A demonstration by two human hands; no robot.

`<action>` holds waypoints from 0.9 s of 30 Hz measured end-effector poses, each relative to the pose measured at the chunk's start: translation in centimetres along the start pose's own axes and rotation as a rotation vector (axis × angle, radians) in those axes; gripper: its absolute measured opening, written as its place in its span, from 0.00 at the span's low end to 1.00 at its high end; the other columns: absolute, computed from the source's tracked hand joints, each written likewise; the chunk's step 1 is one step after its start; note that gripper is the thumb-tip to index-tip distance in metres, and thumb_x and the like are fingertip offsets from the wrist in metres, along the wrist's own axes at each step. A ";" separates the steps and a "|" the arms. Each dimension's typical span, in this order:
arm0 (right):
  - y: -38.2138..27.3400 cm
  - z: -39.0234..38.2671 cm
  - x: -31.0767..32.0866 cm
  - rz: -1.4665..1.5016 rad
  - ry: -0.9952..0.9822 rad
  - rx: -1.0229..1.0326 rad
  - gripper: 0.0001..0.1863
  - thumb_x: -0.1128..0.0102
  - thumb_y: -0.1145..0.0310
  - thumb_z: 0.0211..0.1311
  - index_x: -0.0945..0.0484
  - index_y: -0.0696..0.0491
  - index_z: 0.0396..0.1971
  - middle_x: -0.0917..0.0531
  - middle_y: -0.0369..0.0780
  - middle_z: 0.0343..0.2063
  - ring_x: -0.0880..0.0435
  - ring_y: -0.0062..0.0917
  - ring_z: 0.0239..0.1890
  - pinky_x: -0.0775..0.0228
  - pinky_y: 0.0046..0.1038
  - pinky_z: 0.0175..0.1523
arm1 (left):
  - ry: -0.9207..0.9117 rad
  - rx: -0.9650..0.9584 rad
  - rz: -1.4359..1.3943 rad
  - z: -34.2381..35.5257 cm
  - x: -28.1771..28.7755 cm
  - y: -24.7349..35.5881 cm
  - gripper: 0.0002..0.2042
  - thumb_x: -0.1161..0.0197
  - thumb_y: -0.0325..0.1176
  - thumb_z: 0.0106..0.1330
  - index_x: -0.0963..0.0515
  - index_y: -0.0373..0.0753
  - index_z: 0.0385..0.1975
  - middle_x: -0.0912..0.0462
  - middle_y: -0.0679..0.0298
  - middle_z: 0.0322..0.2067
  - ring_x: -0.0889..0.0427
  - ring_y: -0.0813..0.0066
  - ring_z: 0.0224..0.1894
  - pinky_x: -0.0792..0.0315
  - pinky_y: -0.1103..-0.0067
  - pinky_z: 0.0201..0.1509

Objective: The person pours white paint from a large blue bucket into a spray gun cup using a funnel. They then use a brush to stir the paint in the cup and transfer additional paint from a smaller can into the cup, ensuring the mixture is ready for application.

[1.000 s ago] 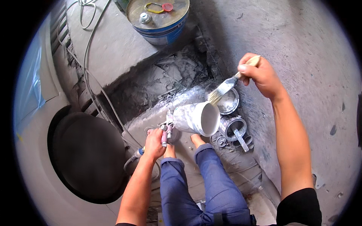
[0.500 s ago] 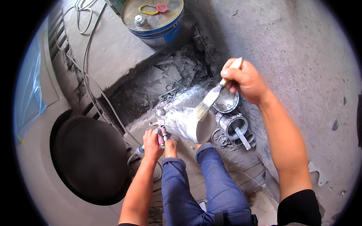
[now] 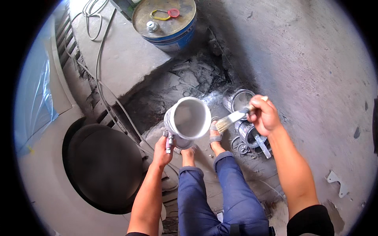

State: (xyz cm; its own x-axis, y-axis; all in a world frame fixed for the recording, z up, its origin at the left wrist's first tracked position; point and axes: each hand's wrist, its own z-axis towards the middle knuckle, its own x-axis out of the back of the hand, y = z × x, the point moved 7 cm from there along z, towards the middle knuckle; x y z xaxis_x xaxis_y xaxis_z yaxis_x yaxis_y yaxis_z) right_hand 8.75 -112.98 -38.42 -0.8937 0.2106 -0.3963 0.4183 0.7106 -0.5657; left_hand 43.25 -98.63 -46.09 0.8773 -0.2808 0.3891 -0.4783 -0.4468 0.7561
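My left hand (image 3: 161, 151) grips a spray gun (image 3: 169, 143) with pink and silver parts, topped by a white-rimmed cup (image 3: 188, 116) that faces up, open, its greyish inside showing. My right hand (image 3: 263, 112) is closed on the handle of a flat paintbrush (image 3: 232, 120); its pale bristles hang just right of the cup, apart from it. Behind and below that hand stand a metal can (image 3: 232, 98) and a smaller can (image 3: 248, 137) with a flat stick (image 3: 265, 150) sticking out, beside loose rings (image 3: 238, 145).
A blue drum (image 3: 165, 31) stands at the top on a concrete slab (image 3: 122, 55), with hoses (image 3: 100, 27) alongside. A rubble-filled recess (image 3: 189, 70) lies ahead. At left are a dark round opening (image 3: 102, 169) and blue plastic sheeting (image 3: 39, 106). A bracket (image 3: 338, 183) lies at right.
The cup has swung from lying rightward to facing up. The brush, earlier over the cup's rim and body, has moved right off it, and my right hand has dropped lower.
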 end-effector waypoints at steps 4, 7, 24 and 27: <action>-2.0 -0.1 -2.6 0.201 0.019 0.179 0.05 0.43 0.67 0.64 0.25 0.51 0.30 0.22 0.34 0.23 0.25 0.19 0.22 0.30 0.22 0.30 | -0.139 0.118 -0.188 0.8 -0.1 1.1 0.04 0.40 0.27 0.64 0.29 0.36 0.32 0.26 0.68 0.27 0.28 0.76 0.31 0.31 0.77 0.39; -0.6 0.9 -3.4 0.130 -0.012 0.208 0.04 0.43 0.68 0.64 0.25 0.53 0.33 0.20 0.36 0.27 0.22 0.21 0.25 0.28 0.23 0.33 | -0.237 0.190 -0.268 1.1 -0.4 -0.4 0.04 0.39 0.26 0.62 0.29 0.38 0.30 0.27 0.71 0.25 0.29 0.78 0.29 0.31 0.78 0.36; 3.4 -1.4 1.5 0.074 0.265 0.264 0.15 0.50 0.59 0.71 0.28 0.53 0.50 0.18 0.38 0.30 0.19 0.21 0.29 0.27 0.21 0.36 | -0.178 0.150 -0.368 -0.7 1.0 5.3 0.08 0.37 0.26 0.61 0.31 0.41 0.25 0.33 0.75 0.24 0.36 0.84 0.28 0.38 0.82 0.32; 8.4 -2.6 0.9 -0.206 0.285 0.208 0.11 0.53 0.65 0.73 0.29 0.53 0.49 0.17 0.39 0.33 0.18 0.20 0.32 0.26 0.22 0.39 | -0.157 0.151 -0.378 -0.5 1.0 6.9 0.09 0.38 0.28 0.62 0.31 0.41 0.23 0.34 0.75 0.23 0.37 0.85 0.27 0.40 0.82 0.30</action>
State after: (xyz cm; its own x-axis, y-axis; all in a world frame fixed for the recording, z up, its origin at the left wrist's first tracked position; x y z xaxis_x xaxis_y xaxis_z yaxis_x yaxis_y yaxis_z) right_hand 10.99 -105.10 -41.64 -0.9592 0.2764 -0.0599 0.2238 0.6124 -0.7582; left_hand 40.85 -101.62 -40.21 0.9810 -0.1939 0.0061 -0.1348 -0.6588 0.7402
